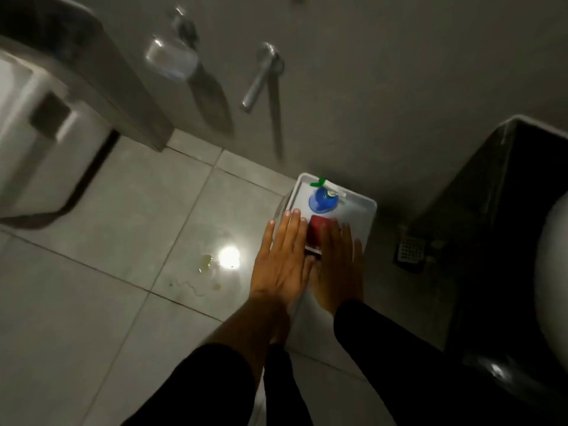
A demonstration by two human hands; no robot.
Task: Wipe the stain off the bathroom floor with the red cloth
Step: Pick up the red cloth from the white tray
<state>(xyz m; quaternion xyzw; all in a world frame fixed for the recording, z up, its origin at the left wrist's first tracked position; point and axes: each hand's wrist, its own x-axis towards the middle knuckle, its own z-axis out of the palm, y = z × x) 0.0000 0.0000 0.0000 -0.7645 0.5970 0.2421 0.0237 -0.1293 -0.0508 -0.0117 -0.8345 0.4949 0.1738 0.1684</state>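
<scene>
A yellowish stain [206,263] with a thin wavy trail lies on the grey floor tiles, beside a bright light reflection. A red cloth [317,231] sits folded in a white tray [365,210] on the floor by the wall, next to a blue spray bottle [321,200] with a white and green trigger. My left hand [278,259] is stretched flat, fingers apart, over the tray's left edge. My right hand [339,265] is also flat and open over the tray, just right of the cloth. Neither hand holds anything.
A black lined bin [504,216] stands at the right, with a white toilet edge [553,272] beyond it. A floor drain [410,251] sits between tray and bin. A door handle [261,78] is above; a white fixture [37,133] at left.
</scene>
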